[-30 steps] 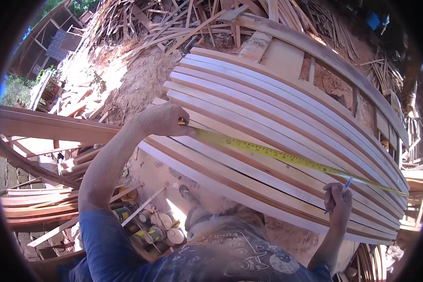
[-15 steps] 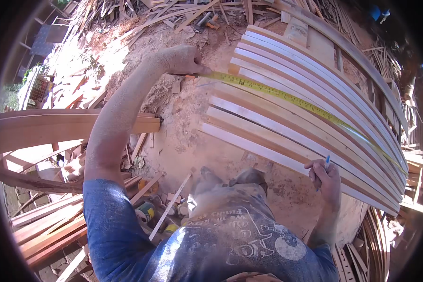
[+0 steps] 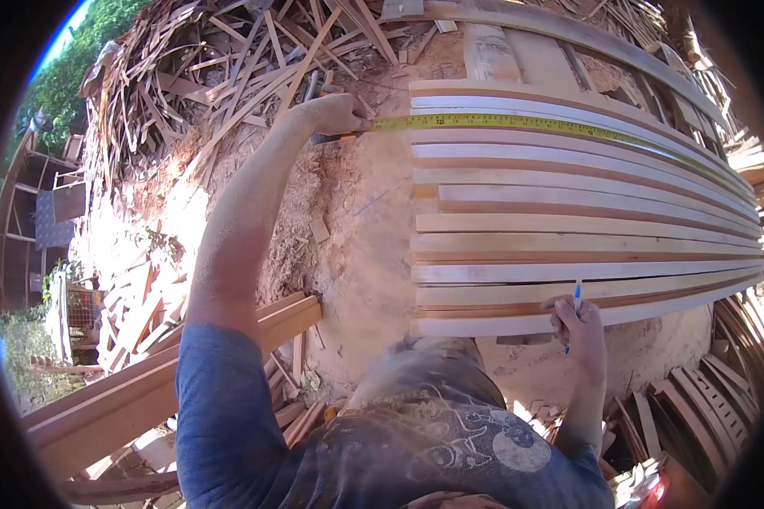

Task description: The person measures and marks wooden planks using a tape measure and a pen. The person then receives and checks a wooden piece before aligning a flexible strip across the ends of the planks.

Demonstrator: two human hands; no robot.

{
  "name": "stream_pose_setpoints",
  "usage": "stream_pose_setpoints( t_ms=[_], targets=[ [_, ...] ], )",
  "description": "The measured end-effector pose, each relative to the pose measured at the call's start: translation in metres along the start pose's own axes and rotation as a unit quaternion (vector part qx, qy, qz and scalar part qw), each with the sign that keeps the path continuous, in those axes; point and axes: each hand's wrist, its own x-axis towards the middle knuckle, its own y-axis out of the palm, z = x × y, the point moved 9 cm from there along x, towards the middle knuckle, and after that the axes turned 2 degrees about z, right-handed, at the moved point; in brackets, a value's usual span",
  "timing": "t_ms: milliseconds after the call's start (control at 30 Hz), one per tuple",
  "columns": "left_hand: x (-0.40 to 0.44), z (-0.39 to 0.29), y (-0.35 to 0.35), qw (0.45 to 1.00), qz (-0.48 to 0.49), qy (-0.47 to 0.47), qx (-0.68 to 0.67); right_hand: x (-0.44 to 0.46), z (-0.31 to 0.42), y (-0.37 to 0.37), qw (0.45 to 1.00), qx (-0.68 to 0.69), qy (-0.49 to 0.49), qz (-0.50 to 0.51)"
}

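Note:
My left hand [image 3: 335, 114] is closed on the end of a yellow tape measure [image 3: 484, 122], just past the left ends of a row of wooden strips [image 3: 526, 222]. The extended blade runs to the right across the far strips, and its other end is too far off to make out. The strips lie side by side, some pale on top, others reddish-brown. My right hand [image 3: 579, 321] pinches a blue pen [image 3: 577, 297], held upright over the nearest strip's edge, apart from the tape.
Thick planks [image 3: 178, 382] stick in from the left. Scrap wood is heaped [image 3: 229, 68] at the far left. A long board [image 3: 552, 30] lies behind the strips. More cut strips [image 3: 688, 416] lean at the lower right.
The view has turned, so the strips now lie more level. The tape has shifted toward the far strips along with my left hand. My right hand still holds the pen.

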Motion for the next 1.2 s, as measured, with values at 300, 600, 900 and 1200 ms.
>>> stream_pose_setpoints(
  t_ms=[300, 600, 900, 1200],
  targets=[
    [0.115, 0.057, -0.016, 0.998, 0.056, 0.035, 0.003, 0.026, 0.063, 0.050, 0.991, -0.115, 0.010, -0.070],
    [0.183, 0.087, 0.016, 0.974, 0.155, 0.156, -0.062, 0.037, 0.112, 0.096, 0.933, 0.099, -0.148, -0.312],
    [0.186, 0.081, 0.024, 0.964, 0.172, 0.183, -0.086, 0.070, 0.135, 0.142, 0.939, 0.082, -0.152, -0.299],
    [0.188, 0.092, 0.051, 0.967, 0.183, 0.116, -0.133, 0.219, 0.204, 0.116, 0.960, 0.056, -0.237, -0.136]
  ],
)
